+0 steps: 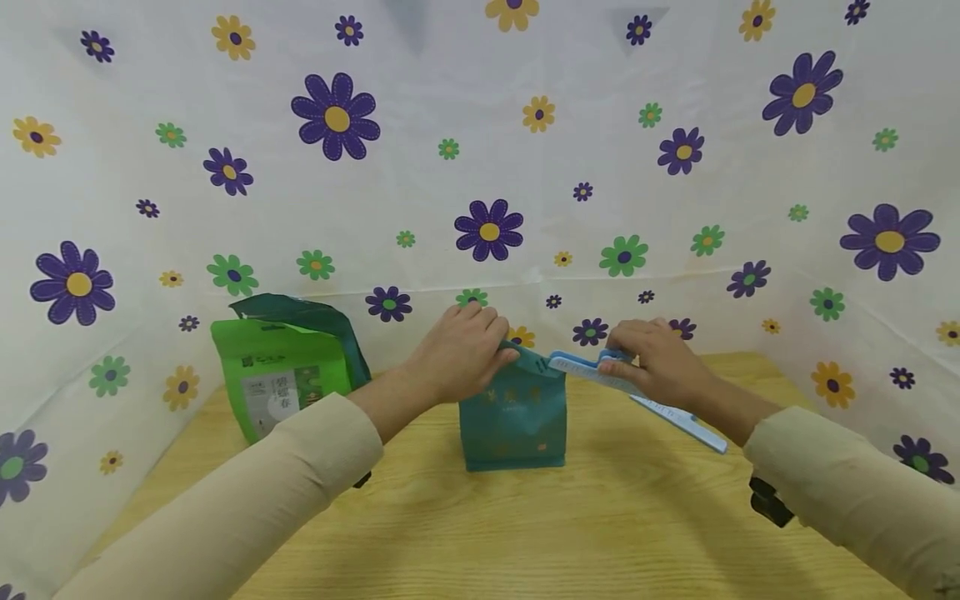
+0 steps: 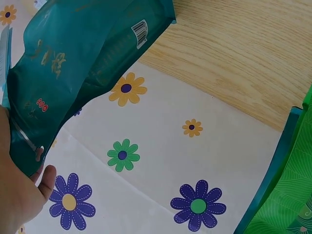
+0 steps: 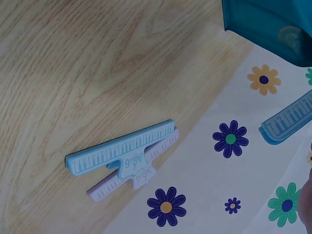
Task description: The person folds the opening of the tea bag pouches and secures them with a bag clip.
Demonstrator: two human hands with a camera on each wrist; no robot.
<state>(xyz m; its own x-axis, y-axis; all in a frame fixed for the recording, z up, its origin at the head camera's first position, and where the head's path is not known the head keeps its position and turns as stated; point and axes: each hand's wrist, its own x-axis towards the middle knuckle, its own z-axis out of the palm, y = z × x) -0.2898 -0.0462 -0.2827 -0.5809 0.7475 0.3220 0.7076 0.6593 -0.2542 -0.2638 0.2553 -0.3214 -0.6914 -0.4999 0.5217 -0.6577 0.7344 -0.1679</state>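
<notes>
A teal foil bag with gold lettering stands upright in the middle of the wooden table. My left hand grips its top edge from the left; in the left wrist view, thumb and fingers lie around a corner of the bag. With my right hand I hold a light blue bag clip by its handle. That clip's left end meets the bag's top right corner. Whether its jaws have taken in the bag's edge is hard to see. In the right wrist view, only a sliver of the right hand shows.
Left of the bag, a bright green bag stands before a dark green one. On the right lie another blue clip and a lilac clip, partly overlapping. A flower-printed white cloth encloses the table's back and sides.
</notes>
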